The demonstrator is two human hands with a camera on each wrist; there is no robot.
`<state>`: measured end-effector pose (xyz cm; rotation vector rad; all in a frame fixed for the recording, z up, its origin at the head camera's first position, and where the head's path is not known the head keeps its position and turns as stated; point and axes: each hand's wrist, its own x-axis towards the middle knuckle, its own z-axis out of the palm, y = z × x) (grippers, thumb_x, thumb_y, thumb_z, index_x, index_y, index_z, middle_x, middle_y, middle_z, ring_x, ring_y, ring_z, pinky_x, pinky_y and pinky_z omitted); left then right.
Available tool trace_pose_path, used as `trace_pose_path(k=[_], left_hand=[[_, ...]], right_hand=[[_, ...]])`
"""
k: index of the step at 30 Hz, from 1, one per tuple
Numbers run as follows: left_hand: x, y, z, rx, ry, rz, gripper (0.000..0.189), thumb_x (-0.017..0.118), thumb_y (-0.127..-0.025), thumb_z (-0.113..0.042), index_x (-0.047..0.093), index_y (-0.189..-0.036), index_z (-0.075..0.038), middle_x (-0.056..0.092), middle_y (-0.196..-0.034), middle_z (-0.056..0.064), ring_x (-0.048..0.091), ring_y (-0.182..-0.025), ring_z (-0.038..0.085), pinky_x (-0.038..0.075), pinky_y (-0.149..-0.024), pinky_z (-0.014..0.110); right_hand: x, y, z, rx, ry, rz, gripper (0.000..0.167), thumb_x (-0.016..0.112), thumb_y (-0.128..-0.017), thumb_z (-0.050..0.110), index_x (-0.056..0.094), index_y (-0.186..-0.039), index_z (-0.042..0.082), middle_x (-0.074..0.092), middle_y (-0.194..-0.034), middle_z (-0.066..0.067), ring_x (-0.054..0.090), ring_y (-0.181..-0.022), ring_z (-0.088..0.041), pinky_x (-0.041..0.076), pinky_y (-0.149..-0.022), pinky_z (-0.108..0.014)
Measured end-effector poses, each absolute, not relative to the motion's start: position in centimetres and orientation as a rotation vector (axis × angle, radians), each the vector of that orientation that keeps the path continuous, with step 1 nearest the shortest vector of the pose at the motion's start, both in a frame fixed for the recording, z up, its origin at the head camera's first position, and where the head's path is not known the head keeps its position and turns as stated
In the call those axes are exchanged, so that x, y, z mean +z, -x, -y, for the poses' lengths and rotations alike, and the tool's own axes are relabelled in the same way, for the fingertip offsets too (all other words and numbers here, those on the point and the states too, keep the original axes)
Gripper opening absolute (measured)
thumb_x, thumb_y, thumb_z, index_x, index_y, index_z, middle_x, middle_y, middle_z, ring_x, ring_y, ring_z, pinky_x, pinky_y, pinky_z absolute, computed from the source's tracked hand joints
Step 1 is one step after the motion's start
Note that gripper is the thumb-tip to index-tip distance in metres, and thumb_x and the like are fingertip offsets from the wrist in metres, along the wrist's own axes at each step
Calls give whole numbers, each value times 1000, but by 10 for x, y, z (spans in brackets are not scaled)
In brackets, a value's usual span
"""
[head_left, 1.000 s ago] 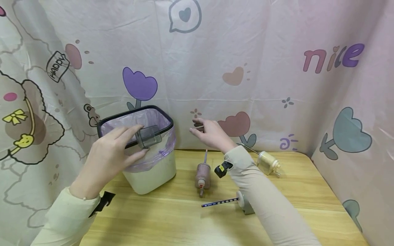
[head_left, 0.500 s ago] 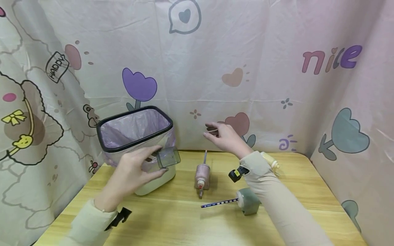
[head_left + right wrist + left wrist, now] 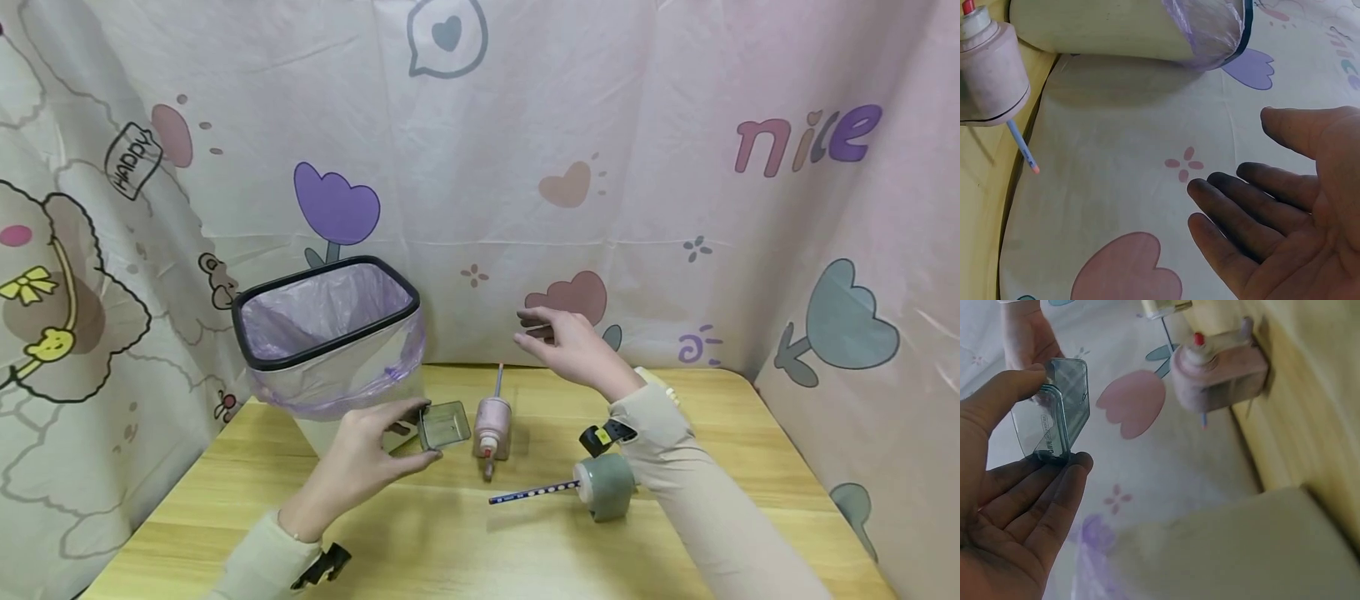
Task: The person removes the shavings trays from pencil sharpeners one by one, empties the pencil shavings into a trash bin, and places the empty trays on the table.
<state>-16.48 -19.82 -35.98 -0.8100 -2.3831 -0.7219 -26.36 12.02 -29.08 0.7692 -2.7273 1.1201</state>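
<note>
My left hand (image 3: 358, 460) pinches a small clear grey plastic tray (image 3: 444, 426) between thumb and fingertips, in front of the bin's right side. In the left wrist view the thumb lies across one edge of the tray (image 3: 1076, 394), and printed markings show on it. My right hand (image 3: 572, 348) hovers over the back of the table, fingers loosely spread and holding nothing. Nearest below is a pink crank pencil sharpener (image 3: 492, 418) with a pencil in it. A green pencil sharpener (image 3: 609, 488) lies under the right forearm, a dark blue patterned pencil (image 3: 534, 492) sticking out leftward.
A white bin (image 3: 321, 433) with a black rim and purple liner stands at the back left. A pale yellow sharpener (image 3: 655, 382) is mostly hidden behind the right forearm. Printed curtains (image 3: 480, 150) hang behind and beside the wooden table (image 3: 420, 542).
My left hand has brought the tray from over the bin's rim down and right, in front of the bin. My right hand has drifted right and slightly down, still holding nothing.
</note>
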Motion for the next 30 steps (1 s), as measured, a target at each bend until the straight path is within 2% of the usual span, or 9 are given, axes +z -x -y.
trace_pose_path(k=[11,19,30], left_hand=[[-387,167,185,-969,823,2486,59,97,-78,-16,73,-130,-6,81,-117,6,78,-94,14,68,-82,28],[-401,170,182,-973,823,2477,60,98,-76,-17,73,-129,-3,82,-116,11,80,-91,24,68,-82,30],[-415,171,179,-982,827,2496,56,97,-79,-23,74,-127,-5,82,-114,9,79,-90,19,68,-81,29]], right_hand=[[-301,257,-138,1106,-738,2757,54,65,-108,35,56,-155,8,68,-146,-16,71,-129,-33,59,-110,-51],[-306,252,-145,1098,-766,2751,54,64,-109,32,55,-155,5,65,-150,-18,70,-130,-35,58,-111,-54],[-313,245,-155,1081,-732,2752,53,65,-108,32,57,-154,7,67,-148,-15,73,-125,-32,60,-108,-52]])
